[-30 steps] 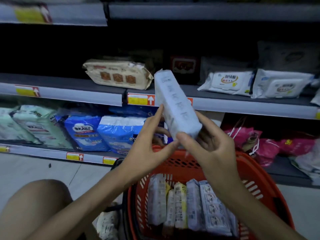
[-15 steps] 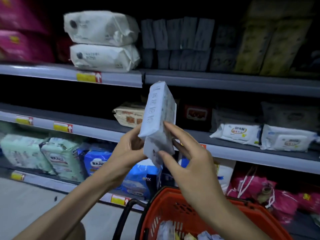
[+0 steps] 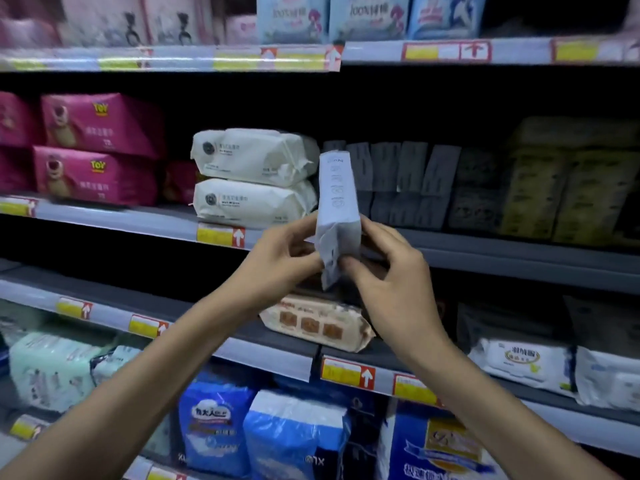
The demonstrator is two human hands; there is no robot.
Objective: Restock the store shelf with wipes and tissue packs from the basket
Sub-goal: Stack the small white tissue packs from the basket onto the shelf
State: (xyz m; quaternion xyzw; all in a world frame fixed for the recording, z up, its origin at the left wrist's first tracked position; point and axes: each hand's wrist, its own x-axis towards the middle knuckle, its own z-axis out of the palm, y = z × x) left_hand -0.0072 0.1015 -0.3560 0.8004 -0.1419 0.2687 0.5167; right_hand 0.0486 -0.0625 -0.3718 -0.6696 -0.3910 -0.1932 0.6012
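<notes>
Pack (image 3: 337,202) has climbed a lot in the last second. It was low and slanted right over the orange basket. Now it's standing nearly upright, thin edge facing me, up at the level of the shelf (image 3: 502,259) that holds the grey packs (image 3: 405,181). The view has tilted up with it, so the basket has dropped out of sight completely.

The hold hasn't changed. The left grip (image 3: 280,258) and right grip (image 3: 391,271) are both still pinched on the bottom end of the pack, fingers curled around it from either side, and the top end sticks up free. The pack is in the air in front of the shelf lip, not resting on anything. From this angle it overlaps the spot where the two stacked white wipes packs (image 3: 252,174) meet the grey row.

For the task, I'd say the pick-up from the basket is done and this one is mid-delivery, not stocked yet. The grey ones stand on end, so turning it upright looks like lining it up to slot in beside them. That's my guess though, since the back of that shelf is too dark to see a gap. It still needs a push forward over the lip and then a release.
</notes>
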